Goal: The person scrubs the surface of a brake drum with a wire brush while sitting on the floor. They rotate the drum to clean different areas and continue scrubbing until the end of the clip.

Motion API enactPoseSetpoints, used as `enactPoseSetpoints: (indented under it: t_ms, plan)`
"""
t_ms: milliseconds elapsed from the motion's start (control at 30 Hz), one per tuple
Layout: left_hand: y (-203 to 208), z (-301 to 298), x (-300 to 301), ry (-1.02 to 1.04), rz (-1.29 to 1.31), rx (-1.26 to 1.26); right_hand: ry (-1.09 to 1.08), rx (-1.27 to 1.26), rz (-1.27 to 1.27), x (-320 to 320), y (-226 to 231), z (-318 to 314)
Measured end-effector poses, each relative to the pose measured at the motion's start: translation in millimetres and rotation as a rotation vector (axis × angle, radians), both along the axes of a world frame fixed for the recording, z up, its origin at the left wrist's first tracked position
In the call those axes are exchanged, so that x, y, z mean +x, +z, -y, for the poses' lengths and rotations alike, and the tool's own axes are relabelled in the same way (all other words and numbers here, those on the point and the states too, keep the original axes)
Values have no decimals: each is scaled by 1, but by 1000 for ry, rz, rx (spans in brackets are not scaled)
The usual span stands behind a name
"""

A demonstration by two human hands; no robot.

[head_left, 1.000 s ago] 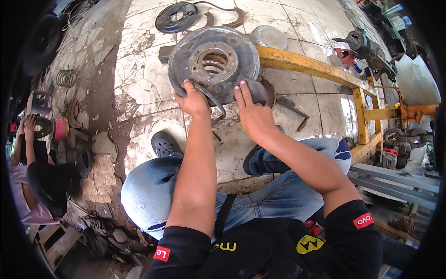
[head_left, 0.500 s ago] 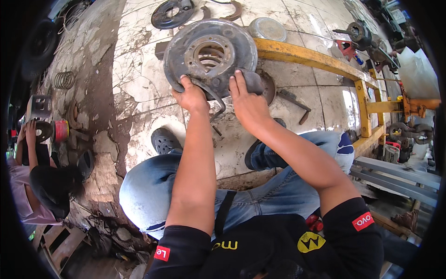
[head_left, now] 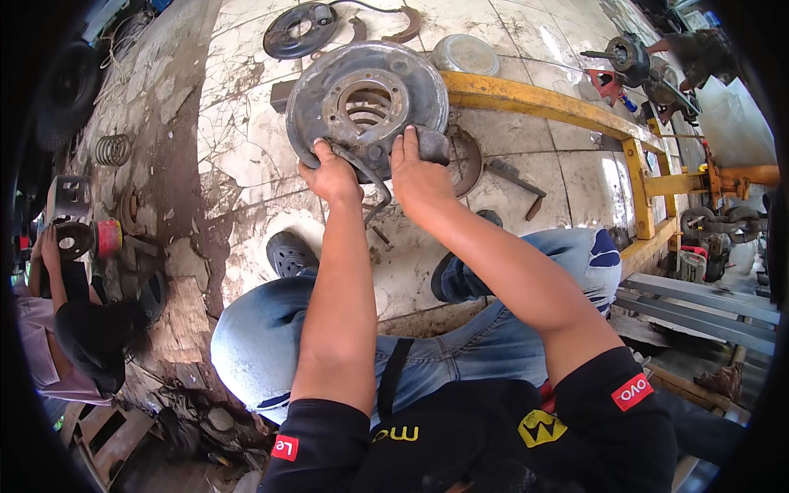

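My left hand (head_left: 335,177) grips the near left rim of a round, dark metal brake backing plate (head_left: 316,94), thumb on top and the other fingers hidden beneath. A bent black hose (head_left: 375,179) hangs from the plate beside that hand. My right hand (head_left: 419,182) holds the near right edge, two fingers lying along the face against a dark blocky part (head_left: 433,146); its other fingers are tucked out of sight. Through the plate's centre hole, coils of a spring (head_left: 367,115) show below. A curved brake shoe (head_left: 470,164) lies just right of the plate.
A yellow metal frame (head_left: 542,99) runs along the right. Beyond the plate lie another backing plate (head_left: 300,31) and a round lid-like disc (head_left: 466,55). An L-shaped tool (head_left: 518,182) rests on the tiles. At left, another person's hands (head_left: 48,246) hold a dark ring.
Both hands and the plate have shifted slightly left. The plate has turned a little, and less of the dark blocky part shows beside my right fingers.
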State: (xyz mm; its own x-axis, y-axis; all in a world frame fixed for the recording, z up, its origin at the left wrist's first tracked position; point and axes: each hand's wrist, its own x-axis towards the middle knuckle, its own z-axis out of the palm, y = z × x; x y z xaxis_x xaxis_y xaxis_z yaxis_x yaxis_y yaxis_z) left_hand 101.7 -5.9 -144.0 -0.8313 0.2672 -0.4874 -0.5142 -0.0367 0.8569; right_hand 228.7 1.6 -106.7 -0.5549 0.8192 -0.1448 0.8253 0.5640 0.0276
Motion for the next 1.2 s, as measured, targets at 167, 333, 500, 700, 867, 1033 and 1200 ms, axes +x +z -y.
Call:
enactPoseSetpoints:
  t_ms: [167,333,500,700,867,1033,1200]
  plan:
    - [1,12,-7,-17,-13,88,99,-78,-5,15,31,21]
    - [-7,3,-1,18,-44,-5,14,-70,-33,8,14,11]
    - [-4,4,-4,45,-31,77,35,-101,-84,6,19,3]
    - [-6,6,0,31,-80,-11,65,-74,-157,20,20,9]
    - [-6,9,-8,22,-47,50,72,-22,-111,8,14,1]
    - [-9,9,-4,25,-82,29,154,68,-92,30,13,2]
    - [-9,8,-7,12,-54,50,130,98,-124,24,6,-10]
